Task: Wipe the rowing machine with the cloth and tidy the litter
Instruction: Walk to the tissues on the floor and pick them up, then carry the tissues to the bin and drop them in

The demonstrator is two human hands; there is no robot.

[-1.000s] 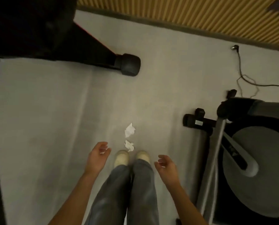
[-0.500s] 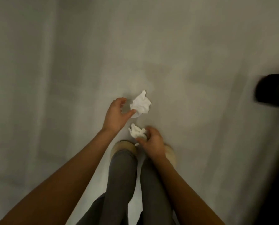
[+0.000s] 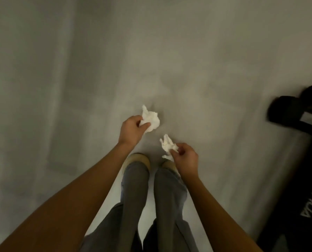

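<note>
The grey floor (image 3: 60,88) fills the view, with black machine parts (image 3: 300,160) at the right edge (white lettering, blurred). Both bare arms reach down past grey trousers (image 3: 133,197). The left hand (image 3: 131,130) pinches the larger crumpled paper (image 3: 151,119); the right hand (image 3: 186,159) pinches the smaller paper (image 3: 167,144), above the shoes (image 3: 138,159).

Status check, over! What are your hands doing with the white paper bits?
Left hand pinching bigger paper wad. Right hand pinching smaller paper wad. Black machine base off right, not blocking.
</note>
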